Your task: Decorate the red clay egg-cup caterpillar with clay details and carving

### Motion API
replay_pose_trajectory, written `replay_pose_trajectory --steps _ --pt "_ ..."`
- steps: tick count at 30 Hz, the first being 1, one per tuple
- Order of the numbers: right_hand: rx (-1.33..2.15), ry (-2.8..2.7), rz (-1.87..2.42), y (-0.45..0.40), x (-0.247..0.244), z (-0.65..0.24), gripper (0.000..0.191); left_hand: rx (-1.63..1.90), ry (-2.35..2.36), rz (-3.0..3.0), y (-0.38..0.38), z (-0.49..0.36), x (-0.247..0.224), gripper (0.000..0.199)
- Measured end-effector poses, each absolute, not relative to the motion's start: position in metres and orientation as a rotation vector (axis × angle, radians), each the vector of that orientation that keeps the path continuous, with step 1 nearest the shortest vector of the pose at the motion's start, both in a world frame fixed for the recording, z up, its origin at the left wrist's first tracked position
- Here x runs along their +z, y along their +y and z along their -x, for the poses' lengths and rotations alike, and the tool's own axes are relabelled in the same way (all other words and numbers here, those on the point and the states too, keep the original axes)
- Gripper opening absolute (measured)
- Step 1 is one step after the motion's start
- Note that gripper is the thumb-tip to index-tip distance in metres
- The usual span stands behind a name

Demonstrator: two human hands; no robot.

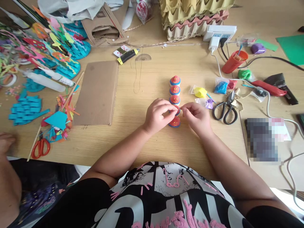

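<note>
Down the middle of the table runs a row of several egg-carton cups topped with red and blue clay (175,90). The upper ones carry yellow smiling faces. My left hand (158,115) reaches over the row with thumb and forefinger closed, their tips at the second cup from the front and partly covering it. On the other side of that cup, my right hand (197,117) pinches thumb and forefinger together close to its edge. Whatever small thing either pinch holds is too tiny or hidden to name. The front clay-topped cup (175,122) lies just below my fingertips.
To the right are yellow clay (200,92), blue clay (220,87), black-handled scissors (226,109) and a red cup (235,61). A cardboard sheet (97,91) and paper crafts (26,107) lie left. Egg trays (192,19) stand behind. Another person's hand (6,142) rests at far left.
</note>
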State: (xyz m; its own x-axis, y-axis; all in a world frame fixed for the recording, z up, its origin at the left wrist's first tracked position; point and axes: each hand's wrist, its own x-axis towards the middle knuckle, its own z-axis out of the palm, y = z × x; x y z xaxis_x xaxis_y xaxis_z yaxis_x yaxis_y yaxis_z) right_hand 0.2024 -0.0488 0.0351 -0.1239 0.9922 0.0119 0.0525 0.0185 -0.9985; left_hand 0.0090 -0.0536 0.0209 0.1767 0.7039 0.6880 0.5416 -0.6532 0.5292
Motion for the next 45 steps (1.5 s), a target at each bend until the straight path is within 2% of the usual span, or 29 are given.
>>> replay_pose_trajectory --steps 8,11,15,20,23,27,32,41,45 --pt "1.760 -0.881 1.009 -0.037 0.041 -0.209 0.017 1.483 1.145 -2.096 -0.055 -0.009 0.022 0.007" --pt "1.814 -0.846 0.988 -0.036 0.041 -0.210 0.018 1.496 1.110 -2.110 -0.055 -0.010 0.022 0.007" --pt "1.807 -0.840 1.031 -0.036 0.041 -0.210 0.038 1.485 1.112 -2.114 -0.055 -0.009 0.023 0.008" --pt "1.904 -0.822 0.952 -0.036 0.042 -0.211 0.036 1.449 1.164 -2.108 -0.055 -0.009 0.023 0.007" --pt "1.878 -0.866 0.906 -0.038 0.041 -0.210 0.048 1.487 1.124 -2.105 -0.056 -0.009 0.023 0.007" --pt "1.792 -0.983 0.955 -0.042 0.040 -0.206 0.046 1.551 1.103 -2.127 -0.056 -0.010 0.023 0.006" --pt "1.784 -1.053 0.993 -0.044 0.038 -0.203 0.053 1.594 1.100 -2.219 -0.055 -0.010 0.022 0.004" --pt "1.679 -1.135 0.925 -0.043 0.036 -0.203 0.040 1.616 1.109 -2.379 -0.055 -0.009 0.022 0.008" --pt "1.692 -1.119 0.891 -0.045 0.036 -0.202 0.040 1.586 1.084 -2.292 -0.054 -0.008 0.022 0.005"
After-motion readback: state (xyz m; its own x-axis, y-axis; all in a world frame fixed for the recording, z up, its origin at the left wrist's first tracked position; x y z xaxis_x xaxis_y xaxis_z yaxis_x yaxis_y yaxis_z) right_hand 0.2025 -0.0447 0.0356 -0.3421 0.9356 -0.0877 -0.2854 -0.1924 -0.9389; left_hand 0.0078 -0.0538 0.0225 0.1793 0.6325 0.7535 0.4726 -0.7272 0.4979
